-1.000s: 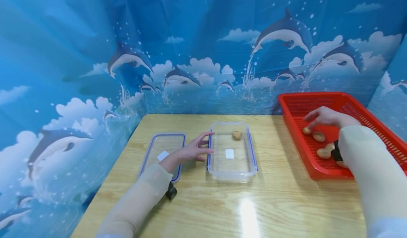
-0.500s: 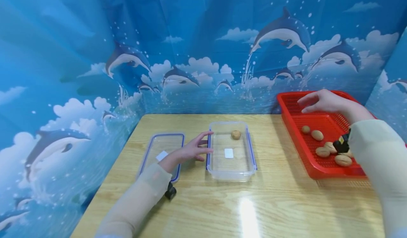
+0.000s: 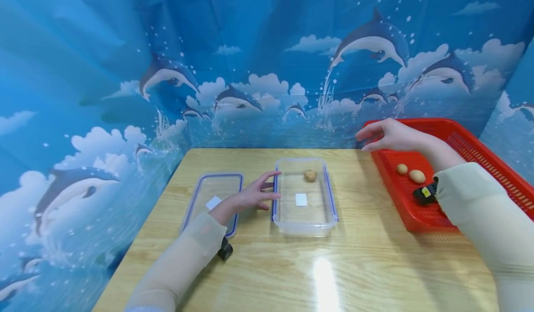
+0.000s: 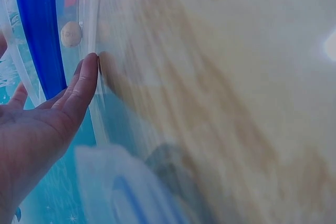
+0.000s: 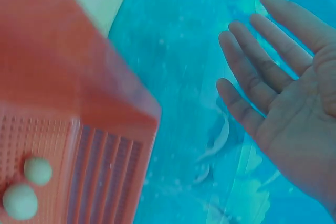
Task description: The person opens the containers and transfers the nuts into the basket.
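Observation:
My left hand [image 3: 250,197] has its fingers loosely extended at the left wall of a clear plastic container [image 3: 306,219] with blue clips. In the left wrist view its fingertips [image 4: 90,62] touch or nearly touch that wall. One round brown item [image 3: 310,175], walnut-like, sits inside near the far right corner. Over the far left rim of a red basket [image 3: 400,210] is my right hand [image 3: 392,136]. The right wrist view has its palm bare and fingers spread, holding nothing. A small round tan item [image 3: 402,168] and a bigger oval one [image 3: 417,176] lie in the basket; my forearm hides others.
A clear lid [image 3: 221,182] with a blue seal lies left of the container, partly under my left hand. The wooden table [image 3: 367,265] ends at a blue dolphin-print backdrop [image 3: 258,47] at the back and left.
My right hand has risen from among the items in the basket, then moved left to its rim, with nothing seen in it. My left hand and the container's item have stayed put.

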Available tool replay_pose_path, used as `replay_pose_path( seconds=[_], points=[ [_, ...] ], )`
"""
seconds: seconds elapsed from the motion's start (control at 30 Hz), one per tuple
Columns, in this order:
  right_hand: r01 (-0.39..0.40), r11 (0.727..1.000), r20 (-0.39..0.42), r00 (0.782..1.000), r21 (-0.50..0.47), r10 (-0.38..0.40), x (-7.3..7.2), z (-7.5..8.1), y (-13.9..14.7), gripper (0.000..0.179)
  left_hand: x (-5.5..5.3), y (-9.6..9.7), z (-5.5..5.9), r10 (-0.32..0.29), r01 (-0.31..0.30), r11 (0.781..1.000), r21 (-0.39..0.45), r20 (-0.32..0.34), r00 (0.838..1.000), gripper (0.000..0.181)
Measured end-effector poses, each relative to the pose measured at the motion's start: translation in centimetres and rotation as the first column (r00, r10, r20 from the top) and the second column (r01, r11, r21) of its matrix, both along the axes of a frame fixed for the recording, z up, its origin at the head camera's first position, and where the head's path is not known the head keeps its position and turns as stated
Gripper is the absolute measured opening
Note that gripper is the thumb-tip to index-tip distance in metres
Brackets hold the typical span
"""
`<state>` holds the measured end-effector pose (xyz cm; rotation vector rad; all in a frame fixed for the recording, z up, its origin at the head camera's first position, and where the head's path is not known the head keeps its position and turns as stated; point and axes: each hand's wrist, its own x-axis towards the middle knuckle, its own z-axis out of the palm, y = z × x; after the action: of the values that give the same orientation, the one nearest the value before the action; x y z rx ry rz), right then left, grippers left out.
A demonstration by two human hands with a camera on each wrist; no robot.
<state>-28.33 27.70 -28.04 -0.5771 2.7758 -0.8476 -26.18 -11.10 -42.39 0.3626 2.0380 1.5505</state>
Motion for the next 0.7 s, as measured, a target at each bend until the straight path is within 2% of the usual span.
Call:
replay_pose_path(
  seconds=[0.47, 0.7],
  points=[
    [-0.186, 0.982, 0.057, 0.981, -0.009, 0.187, -0.6, -2.0, -5.8, 0.046, 0.0, 0.0, 0.0, -0.023, 0.023, 1.0, 0.01, -0.015, 1.0, 0.069],
    [-0.228, 0.974, 0.071, 0.971, 0.004, 0.227, -1.1, -3.4, -8.2, 0.042, 0.2, 0.1, 0.2, -0.023, 0.023, 1.0, 0.008, -0.018, 1.0, 0.069]
  ],
)
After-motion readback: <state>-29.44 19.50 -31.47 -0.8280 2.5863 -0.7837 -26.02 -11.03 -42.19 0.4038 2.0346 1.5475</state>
